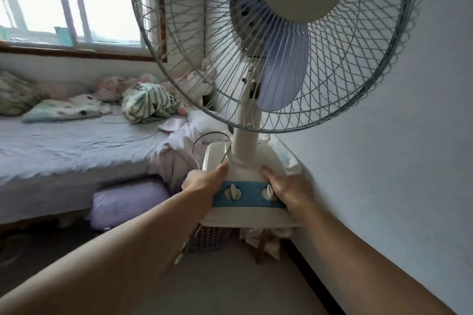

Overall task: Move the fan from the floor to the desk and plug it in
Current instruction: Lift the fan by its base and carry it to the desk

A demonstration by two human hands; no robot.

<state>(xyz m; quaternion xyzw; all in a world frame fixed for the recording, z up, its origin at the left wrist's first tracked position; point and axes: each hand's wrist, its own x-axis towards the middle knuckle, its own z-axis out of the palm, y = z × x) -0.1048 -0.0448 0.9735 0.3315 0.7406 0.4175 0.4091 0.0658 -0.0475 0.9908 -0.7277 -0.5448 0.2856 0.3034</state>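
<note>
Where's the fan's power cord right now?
In the head view, the thin grey power cord loops up from the left of the white fan base, passes the left hand, then dangles toward the floor.

The fan point(268, 59) loses the top of its wire cage past the upper edge, from about eleven to one o'clock. Its cord point(202, 151) trails down out of sight behind the left hand point(202, 184). Fingers of both hands vanish under the base. Red lettering on the hub is too blurred to read.

fan point(256, 161) centre, off floor | bed point(76, 148) left | wall point(396, 161) right | basket point(212, 238) below
</note>
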